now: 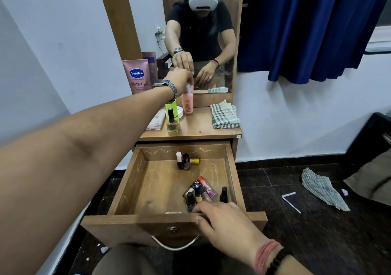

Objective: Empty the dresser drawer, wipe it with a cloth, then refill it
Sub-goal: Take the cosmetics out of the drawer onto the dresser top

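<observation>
Emptying is underway: the left hand (179, 81) is clamped on a pink bottle (187, 103) at the dresser top's (198, 129) back edge; the right hand (222, 217) grips the drawer's (148, 219) front edge. Small bottles (198, 192) inside go next.

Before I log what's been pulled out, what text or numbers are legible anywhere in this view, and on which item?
"Vaseline": blue logo on the pink tube standing at the back left of the dresser top.
"Gluta-Hy": same tube, below the logo; the end is hidden by the wrist.
"3": on the pink bottle under the left hand; smaller print is unreadable.
Labels on the small bottles in the drawer: too small to read.
</observation>
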The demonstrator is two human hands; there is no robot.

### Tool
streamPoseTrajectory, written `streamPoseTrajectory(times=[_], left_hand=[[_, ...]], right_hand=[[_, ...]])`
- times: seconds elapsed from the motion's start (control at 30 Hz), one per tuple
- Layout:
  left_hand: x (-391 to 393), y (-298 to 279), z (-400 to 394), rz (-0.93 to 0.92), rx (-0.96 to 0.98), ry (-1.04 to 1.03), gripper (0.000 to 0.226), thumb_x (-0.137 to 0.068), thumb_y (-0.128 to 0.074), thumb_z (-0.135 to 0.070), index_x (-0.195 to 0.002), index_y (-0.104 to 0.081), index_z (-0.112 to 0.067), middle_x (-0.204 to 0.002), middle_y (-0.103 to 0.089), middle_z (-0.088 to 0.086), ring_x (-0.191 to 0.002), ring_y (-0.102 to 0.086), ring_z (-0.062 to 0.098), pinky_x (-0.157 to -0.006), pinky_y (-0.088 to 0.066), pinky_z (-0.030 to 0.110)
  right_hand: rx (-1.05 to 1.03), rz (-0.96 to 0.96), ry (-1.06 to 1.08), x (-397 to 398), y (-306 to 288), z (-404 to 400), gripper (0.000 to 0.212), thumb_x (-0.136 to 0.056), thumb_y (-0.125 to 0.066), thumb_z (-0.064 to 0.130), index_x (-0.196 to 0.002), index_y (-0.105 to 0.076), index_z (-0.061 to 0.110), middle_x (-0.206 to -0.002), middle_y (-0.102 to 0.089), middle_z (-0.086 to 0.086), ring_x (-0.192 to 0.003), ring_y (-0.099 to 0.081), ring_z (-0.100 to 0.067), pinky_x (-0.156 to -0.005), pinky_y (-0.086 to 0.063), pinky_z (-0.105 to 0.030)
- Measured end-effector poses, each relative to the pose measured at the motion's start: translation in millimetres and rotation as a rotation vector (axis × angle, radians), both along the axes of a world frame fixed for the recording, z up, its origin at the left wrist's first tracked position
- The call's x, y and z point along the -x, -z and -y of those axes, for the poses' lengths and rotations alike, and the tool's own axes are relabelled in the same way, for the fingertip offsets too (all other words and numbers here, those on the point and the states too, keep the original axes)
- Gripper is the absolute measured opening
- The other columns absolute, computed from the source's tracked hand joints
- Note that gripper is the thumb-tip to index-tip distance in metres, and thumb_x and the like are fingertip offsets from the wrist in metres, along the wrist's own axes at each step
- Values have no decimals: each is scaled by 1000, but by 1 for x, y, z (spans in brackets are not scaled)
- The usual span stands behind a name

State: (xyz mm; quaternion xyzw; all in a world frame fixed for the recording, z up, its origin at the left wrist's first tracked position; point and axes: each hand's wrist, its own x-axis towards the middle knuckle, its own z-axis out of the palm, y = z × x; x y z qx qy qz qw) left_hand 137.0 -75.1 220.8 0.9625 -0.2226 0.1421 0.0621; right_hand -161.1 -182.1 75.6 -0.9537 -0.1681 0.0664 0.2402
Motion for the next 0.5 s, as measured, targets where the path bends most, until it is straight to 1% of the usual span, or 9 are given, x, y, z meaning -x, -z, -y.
streamPoseTrajectory(times=[0.1,0.3,0.5], left_hand=[[-5,2,3,13,-4,-5,27,-86,-64,-8,-111,-66,-17,-119,-62,12,-112,-55,30,-90,-46,38],[-14,9,6,19,15,-25,25,-88,-60,-6,-109,-66,-17,-117,-61,12,-111,-54,31,-89,-47,39],[-17,9,7,15,14,-31,27,-88,-60,-6,-112,-65,-17,-120,-57,15,-112,-52,32,-89,-46,38]], right_hand=[[-7,-1,2,-1,0,0,26,-97,-35,40,-114,-52,32,-111,-63,11,-104,-54,-12,-96,-35,-37],[3,19,7,0,3,0,26,-97,-34,40,-115,-51,31,-110,-63,9,-105,-53,-15,-95,-35,-36],[1,28,9,0,3,0,26,-97,-35,39,-114,-52,30,-108,-63,7,-104,-54,-17,-95,-35,-38]])
